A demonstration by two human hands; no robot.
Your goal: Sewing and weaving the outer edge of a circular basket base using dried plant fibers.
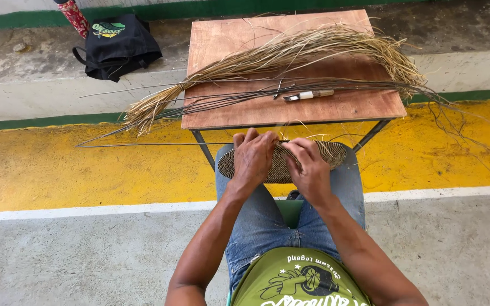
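A flat oval woven piece point(336, 154), dark with pale stripes, rests on my knees. My left hand point(253, 158) lies on its middle and grips it. My right hand point(311, 169) pinches a thin strand at the weave beside the left hand. Both hands hide the middle of the piece; its left end point(226, 164) and right end stick out on either side.
A small wooden table point(341, 107) stands right in front of my knees, carrying a bundle of pale dry fibre point(290, 52), long dark strips point(222, 99) and a knife point(308, 95). A black bag point(117, 45) lies on the concrete step at the back left.
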